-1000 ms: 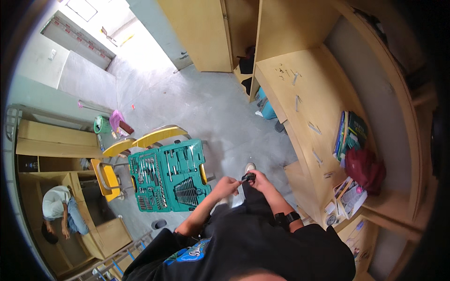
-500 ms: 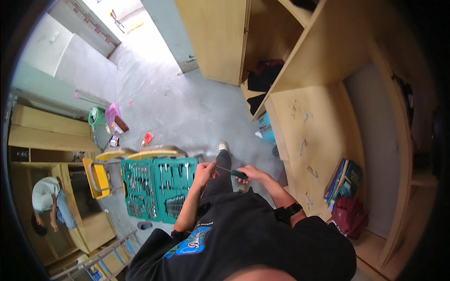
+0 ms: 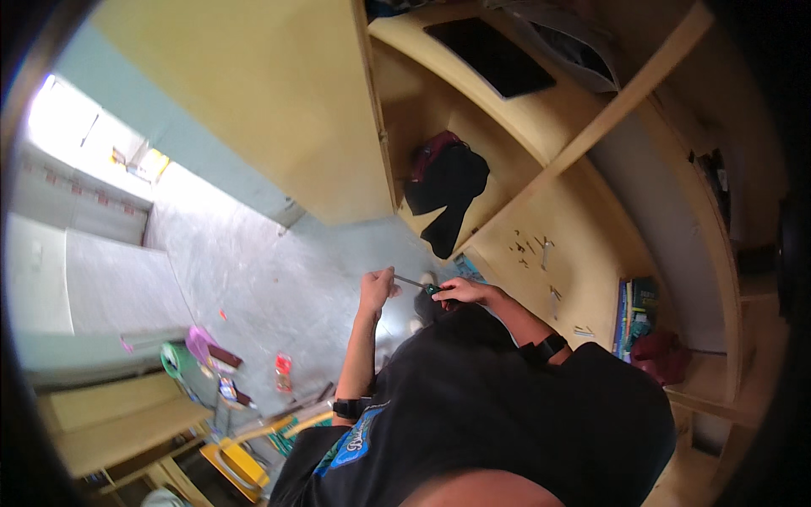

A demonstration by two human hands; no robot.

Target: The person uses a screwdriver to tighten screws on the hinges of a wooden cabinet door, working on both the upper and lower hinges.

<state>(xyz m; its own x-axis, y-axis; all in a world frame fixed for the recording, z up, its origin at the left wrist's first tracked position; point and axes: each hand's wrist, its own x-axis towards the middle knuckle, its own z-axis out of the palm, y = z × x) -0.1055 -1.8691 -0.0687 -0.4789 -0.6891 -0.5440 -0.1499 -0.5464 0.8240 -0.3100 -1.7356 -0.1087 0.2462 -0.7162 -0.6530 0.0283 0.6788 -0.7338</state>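
Observation:
A screwdriver (image 3: 410, 281) with a dark green handle and a thin metal shaft is held in front of my body. My right hand (image 3: 463, 291) is closed round its handle. At the far end of the shaft, the fingers of my left hand (image 3: 377, 291) are pinched at the tip; whether a small part is also between them is too small to tell. To the right, small metal pieces and screws (image 3: 528, 246) lie scattered on the wooden desk top (image 3: 507, 275).
Wooden shelving with a black tablet-like panel (image 3: 490, 56) and dark cloth (image 3: 448, 190) rises ahead. Books (image 3: 634, 308) and a maroon bag (image 3: 661, 357) stand at the right. A yellow chair (image 3: 236, 467), a green basket (image 3: 171, 359) and a pink dustpan (image 3: 201, 345) are at left.
My view has swung right, toward the desk and shelving. The green tool case has slid to the lower left, mostly hidden. Both hands still hold the screwdriver.

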